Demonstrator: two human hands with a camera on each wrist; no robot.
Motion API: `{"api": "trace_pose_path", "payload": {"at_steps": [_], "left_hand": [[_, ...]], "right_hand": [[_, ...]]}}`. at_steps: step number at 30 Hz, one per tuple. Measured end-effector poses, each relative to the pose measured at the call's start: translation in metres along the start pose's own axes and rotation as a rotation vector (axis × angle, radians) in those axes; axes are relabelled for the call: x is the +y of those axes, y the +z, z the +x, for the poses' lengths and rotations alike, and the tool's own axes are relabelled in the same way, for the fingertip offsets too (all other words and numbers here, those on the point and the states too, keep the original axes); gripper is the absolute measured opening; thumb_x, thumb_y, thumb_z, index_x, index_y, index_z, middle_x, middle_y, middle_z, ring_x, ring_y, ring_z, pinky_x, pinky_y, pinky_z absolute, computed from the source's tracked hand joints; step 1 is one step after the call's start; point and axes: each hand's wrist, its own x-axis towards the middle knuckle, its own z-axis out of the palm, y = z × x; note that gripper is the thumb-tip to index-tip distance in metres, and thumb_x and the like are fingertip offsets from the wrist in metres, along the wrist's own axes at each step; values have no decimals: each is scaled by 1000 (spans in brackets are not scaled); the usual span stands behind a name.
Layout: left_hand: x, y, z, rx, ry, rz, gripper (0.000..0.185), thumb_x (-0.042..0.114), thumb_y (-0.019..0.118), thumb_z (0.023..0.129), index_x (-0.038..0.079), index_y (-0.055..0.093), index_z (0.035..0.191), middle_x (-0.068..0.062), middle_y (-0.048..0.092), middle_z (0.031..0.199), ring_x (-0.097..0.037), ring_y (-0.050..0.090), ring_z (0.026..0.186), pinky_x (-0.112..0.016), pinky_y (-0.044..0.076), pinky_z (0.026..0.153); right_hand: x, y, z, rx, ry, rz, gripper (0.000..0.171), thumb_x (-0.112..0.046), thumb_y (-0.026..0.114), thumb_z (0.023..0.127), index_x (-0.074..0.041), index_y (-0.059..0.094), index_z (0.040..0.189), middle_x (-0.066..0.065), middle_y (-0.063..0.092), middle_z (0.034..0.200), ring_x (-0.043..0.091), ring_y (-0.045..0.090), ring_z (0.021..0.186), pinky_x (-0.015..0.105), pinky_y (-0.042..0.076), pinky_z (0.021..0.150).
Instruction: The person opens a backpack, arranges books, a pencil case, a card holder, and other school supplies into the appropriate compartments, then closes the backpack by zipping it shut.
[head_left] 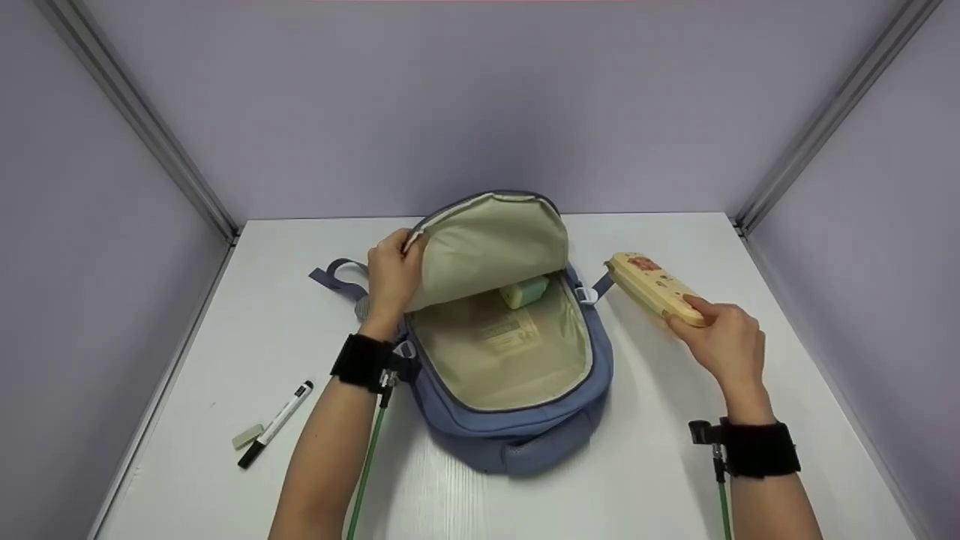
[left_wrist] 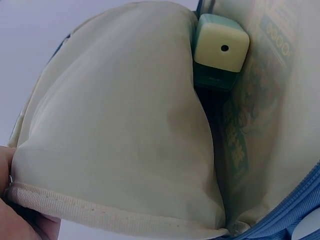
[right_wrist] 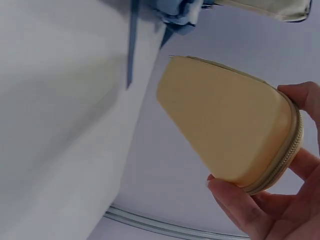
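Note:
A blue backpack (head_left: 551, 431) lies on the table with its main compartment unzipped. My left hand (head_left: 394, 274) grips the edge of its flap (head_left: 495, 244) and holds it raised, showing the cream lining. Inside, partly under the flap, sits a green and cream boxy pencil sharpener (left_wrist: 222, 47) with a small round hole. To the right of the backpack, my right hand (head_left: 724, 337) holds a yellow zippered pencil case (head_left: 652, 285) by its near end, thumb and fingers around it. The case is above the table, its far end near a backpack strap.
On the left of the table lie a black-and-white marker (head_left: 277, 424) and a small pale green block (head_left: 247, 436), close together. A loose strap (head_left: 337, 281) extends left of the backpack. Something printed (left_wrist: 245, 110) shows within the compartment. Grey panels (head_left: 480, 112) enclose the table.

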Motion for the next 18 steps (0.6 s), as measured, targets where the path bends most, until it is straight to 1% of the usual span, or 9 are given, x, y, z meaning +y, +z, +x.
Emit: {"api": "trace_pose_path", "payload": {"at_steps": [4,10,13,15,18], "left_hand": [[0,0,0,9,0,9,24,19,64,96,3,64,77,3,42,59,-16,39,54,-31,29,53],[0,2,0,6,-2,19,26,20,65,96,4,63,75,3,43,59,-17,39,55,-31,30,54],[0,2,0,10,-3,14,25,20,65,95,3,65,77,3,43,60,-17,40,55,-31,29,54],[0,2,0,17,0,15,24,20,65,95,3,66,78,3,44,60,-17,40,56,-31,29,54],[0,2,0,23,4,14,24,19,65,95,3,65,78,3,43,60,-17,40,55,-32,29,54]], "right_hand": [[-18,-18,-7,1,-57,1,43,-30,77,80,-10,73,118,31,65,110,48,64,91,55,46,66],[-36,-29,-19,-24,-142,-21,42,-28,76,79,-11,73,117,31,64,109,49,62,91,59,45,68],[-43,-35,-24,-31,-168,-13,41,-27,77,79,-11,74,116,30,65,108,47,63,90,56,45,66],[-47,-38,-25,-44,-185,4,41,-25,77,79,-11,74,117,27,65,108,44,63,87,52,45,65],[-54,-40,-27,-84,-208,44,40,-22,79,78,-11,74,116,23,66,108,38,63,86,45,44,64]]}}
